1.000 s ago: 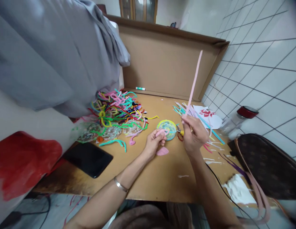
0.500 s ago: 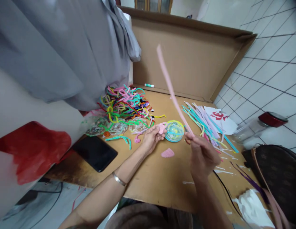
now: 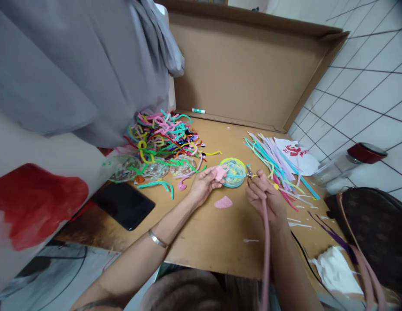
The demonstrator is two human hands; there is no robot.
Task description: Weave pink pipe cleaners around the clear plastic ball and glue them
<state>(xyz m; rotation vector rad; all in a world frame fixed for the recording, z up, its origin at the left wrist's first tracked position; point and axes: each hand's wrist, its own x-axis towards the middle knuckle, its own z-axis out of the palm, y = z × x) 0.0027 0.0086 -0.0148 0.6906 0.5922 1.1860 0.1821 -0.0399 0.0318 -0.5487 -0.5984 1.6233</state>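
Observation:
My left hand (image 3: 203, 185) pinches a small pink piece made of chenille stem (image 3: 221, 173). It lies over the left edge of a round coil of multicoloured stems (image 3: 234, 167) with a yellow and light-blue rim. My right hand (image 3: 267, 198) is closed on a long pink pipe cleaner (image 3: 266, 250), which hangs down along the forearm. At that hand's fingertips is a small metal-tipped tool (image 3: 249, 172); its kind and whether the hand grips it I cannot tell. A loose pink fan-shaped piece (image 3: 223, 202) rests on the table below the coil.
A tangled heap of coloured stems (image 3: 165, 138) lies at the left behind a black phone (image 3: 126, 205). Straight stems (image 3: 269, 155) lie at the right, near a red-lidded bottle (image 3: 348, 164), a brown bag (image 3: 372, 237) and white tissue (image 3: 339, 270). A cardboard wall (image 3: 246, 69) stands behind.
The pink pipe cleaner in my right hand has swung from pointing up to hanging down. That hand has turned over near the coil. My left hand keeps its pinch.

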